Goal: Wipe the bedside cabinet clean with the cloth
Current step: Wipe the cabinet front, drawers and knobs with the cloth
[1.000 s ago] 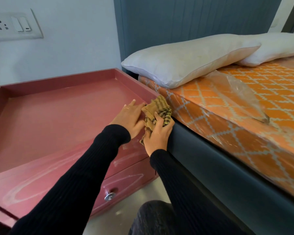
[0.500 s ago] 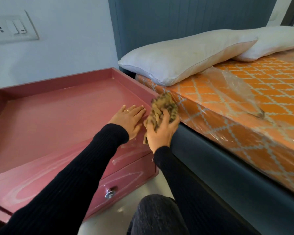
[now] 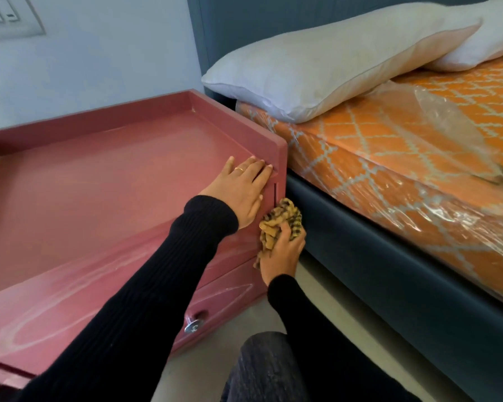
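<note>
The pink bedside cabinet (image 3: 105,175) has a raised rim round its top and drawers on its front. My left hand (image 3: 240,188) lies flat, fingers straight, on the top's front right corner. My right hand (image 3: 282,252) grips a bunched yellow and black checked cloth (image 3: 279,220) and holds it against the cabinet's right side, in the narrow gap beside the bed frame. Pale smear marks show on the cabinet's front face.
A dark blue bed frame (image 3: 389,256) stands close on the right, carrying an orange patterned mattress in plastic wrap (image 3: 389,158) and two white pillows (image 3: 317,68). A round metal knob (image 3: 194,326) sits on the lower drawer. My knee (image 3: 262,369) is low in view.
My right hand has carried the cloth down from the cabinet's top right corner to its right side. My left hand has stayed flat on the top near the corner.
</note>
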`<control>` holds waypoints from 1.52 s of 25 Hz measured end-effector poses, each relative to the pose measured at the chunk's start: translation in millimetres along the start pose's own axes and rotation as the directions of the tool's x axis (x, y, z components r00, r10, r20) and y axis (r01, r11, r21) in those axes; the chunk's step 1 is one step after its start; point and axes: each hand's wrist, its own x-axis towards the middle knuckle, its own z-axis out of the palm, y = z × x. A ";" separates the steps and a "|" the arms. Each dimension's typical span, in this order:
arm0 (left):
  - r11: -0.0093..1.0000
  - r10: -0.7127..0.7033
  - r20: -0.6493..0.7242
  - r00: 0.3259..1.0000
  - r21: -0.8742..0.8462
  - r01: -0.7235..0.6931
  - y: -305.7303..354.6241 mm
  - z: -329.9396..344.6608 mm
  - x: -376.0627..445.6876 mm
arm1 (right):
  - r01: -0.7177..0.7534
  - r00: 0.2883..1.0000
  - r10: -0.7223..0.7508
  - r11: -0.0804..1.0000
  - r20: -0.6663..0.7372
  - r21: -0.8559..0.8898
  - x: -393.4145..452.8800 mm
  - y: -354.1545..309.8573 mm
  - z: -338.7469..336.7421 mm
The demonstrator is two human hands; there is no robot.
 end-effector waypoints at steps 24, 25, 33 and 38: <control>0.985 0.112 -0.362 0.925 0.163 -0.056 2.9 6.4 -18.0 | -0.176 0.983 0.158 0.957 0.096 0.232 -12.7 32.0 2.1; 0.986 0.104 -0.388 0.916 0.159 -0.045 3.1 6.9 -20.2 | -0.120 0.993 0.117 0.950 0.027 0.290 -6.7 16.3 -0.7; 0.954 0.032 -0.458 0.888 0.279 0.110 22.1 49.8 -54.3 | -0.247 0.969 0.242 0.958 0.048 0.144 -28.4 44.7 26.3; 0.931 -0.033 -0.467 0.883 0.308 0.198 25.2 49.0 -51.1 | -0.523 0.841 0.473 0.835 0.263 0.171 -37.3 83.3 30.8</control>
